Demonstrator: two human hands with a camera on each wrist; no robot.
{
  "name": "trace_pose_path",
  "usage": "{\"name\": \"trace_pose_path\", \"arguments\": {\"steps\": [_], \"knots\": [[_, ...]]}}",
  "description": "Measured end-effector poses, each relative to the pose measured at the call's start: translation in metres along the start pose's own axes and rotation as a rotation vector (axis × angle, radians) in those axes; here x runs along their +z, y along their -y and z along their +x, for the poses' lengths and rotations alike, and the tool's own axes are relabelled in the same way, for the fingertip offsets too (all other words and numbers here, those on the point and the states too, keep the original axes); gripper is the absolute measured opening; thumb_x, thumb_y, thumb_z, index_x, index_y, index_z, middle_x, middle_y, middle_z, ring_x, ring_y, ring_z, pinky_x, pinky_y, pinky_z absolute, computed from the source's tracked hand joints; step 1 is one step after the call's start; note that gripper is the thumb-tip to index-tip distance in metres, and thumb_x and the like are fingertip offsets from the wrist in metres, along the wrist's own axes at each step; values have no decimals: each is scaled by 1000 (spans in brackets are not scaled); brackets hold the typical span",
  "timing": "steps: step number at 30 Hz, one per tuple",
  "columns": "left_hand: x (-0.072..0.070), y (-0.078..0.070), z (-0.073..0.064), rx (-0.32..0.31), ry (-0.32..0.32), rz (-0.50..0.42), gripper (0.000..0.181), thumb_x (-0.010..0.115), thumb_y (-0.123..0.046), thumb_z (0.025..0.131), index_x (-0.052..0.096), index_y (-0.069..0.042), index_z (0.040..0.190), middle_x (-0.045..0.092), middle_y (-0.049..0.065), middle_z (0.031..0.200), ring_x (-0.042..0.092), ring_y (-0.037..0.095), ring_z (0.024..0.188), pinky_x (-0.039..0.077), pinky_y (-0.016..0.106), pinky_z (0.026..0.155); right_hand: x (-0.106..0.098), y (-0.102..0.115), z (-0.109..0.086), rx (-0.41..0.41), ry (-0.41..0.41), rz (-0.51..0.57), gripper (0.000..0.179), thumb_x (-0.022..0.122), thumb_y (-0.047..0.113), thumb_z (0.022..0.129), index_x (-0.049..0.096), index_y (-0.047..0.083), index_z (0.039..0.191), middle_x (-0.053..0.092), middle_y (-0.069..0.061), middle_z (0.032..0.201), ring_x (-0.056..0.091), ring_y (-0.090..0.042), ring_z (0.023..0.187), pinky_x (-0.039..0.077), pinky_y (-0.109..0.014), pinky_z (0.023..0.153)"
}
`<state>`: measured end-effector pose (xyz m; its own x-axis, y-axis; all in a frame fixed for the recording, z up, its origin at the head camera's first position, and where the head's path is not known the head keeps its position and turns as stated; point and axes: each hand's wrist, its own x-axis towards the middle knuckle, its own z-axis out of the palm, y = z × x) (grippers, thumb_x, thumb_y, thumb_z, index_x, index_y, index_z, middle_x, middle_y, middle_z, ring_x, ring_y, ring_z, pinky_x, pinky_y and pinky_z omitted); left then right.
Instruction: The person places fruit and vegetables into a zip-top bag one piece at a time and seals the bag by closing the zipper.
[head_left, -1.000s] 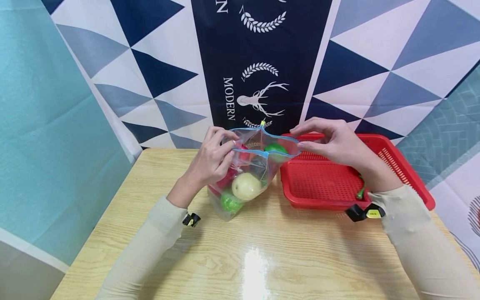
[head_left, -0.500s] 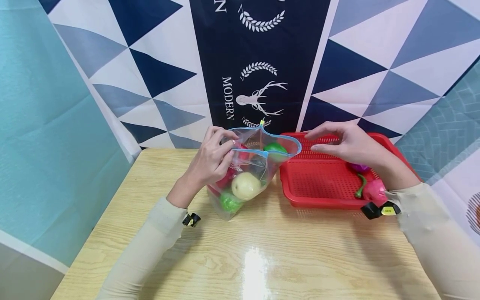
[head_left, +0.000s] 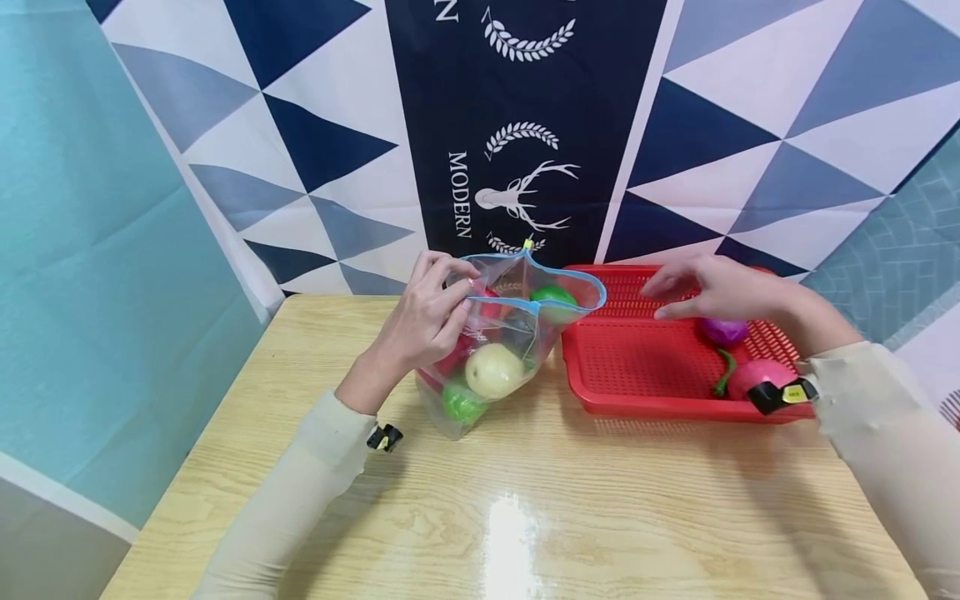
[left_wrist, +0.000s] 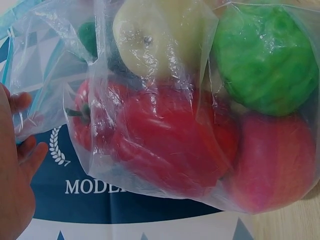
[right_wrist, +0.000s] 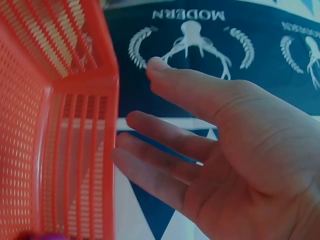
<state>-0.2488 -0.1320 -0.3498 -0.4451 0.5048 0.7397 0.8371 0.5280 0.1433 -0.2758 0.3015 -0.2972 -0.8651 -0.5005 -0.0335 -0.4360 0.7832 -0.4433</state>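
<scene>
Plastic zip bag (head_left: 504, 346) stands on wooden table (head_left: 525, 500), at 9 o'clock of red basket (head_left: 637, 367). Left hand (head_left: 427, 321) pinches bag rim; right hand (head_left: 720, 287) hovers over basket, fingers loosely extended, holding nothing. Purple fruit (head_left: 722, 331) and pink fruit (head_left: 753, 377) lie in basket at 3 o'clock.

Left wrist view: thin film (left_wrist: 150, 165) bulges with red pepper (left_wrist: 165, 145), green fruit (left_wrist: 265, 57), pale pear (left_wrist: 155, 35). Judgement: soft, slippery, bottom-heavy; grip at rim.

Right wrist view: right hand (right_wrist: 240, 150) spread, empty, beside basket wall (right_wrist: 75, 140).
</scene>
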Motion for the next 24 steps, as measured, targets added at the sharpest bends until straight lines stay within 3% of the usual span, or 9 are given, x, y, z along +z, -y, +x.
{"name": "trace_pose_path", "arguments": {"steps": [6,12,16,20,24], "knots": [[0,-1,0,3,-4,2,25,50,-13,102,69,-3,90,74,22,128,57,44,126,50,61,112,-2,-22,-4,70,92,-25,44,88,16,96,77,3,136,81,-15,132,76,-38,126,65,-48,102],[1,0,0,11,-6,2,25,49,-14,103,69,-3,91,74,22,128,58,44,125,50,60,111,-5,-40,-12,145,264,-34,49,86,15,98,72,-1,141,79,-15,132,74,-29,119,63,-34,90],[1,0,1,12,-3,-2,27,49,-14,104,69,-3,92,74,21,128,58,44,125,50,59,110,-7,-46,-18,232,417,-1,54,85,16,98,66,-5,145,74,-18,132,69,-26,113,64,-35,86],[2,1,2,6,3,-2,27,49,-15,104,69,-3,92,74,21,128,57,44,126,50,59,110,-9,-50,-24,260,520,-19,59,84,18,99,61,-10,146,70,-21,130,64,-32,118,64,-42,91],[2,0,2,-1,10,-1,26,49,-14,103,70,-3,91,74,22,128,57,43,127,50,60,111,-7,-56,-31,359,581,27,65,82,24,101,54,-9,149,58,-32,135,59,-49,124,67,-58,90]]}}
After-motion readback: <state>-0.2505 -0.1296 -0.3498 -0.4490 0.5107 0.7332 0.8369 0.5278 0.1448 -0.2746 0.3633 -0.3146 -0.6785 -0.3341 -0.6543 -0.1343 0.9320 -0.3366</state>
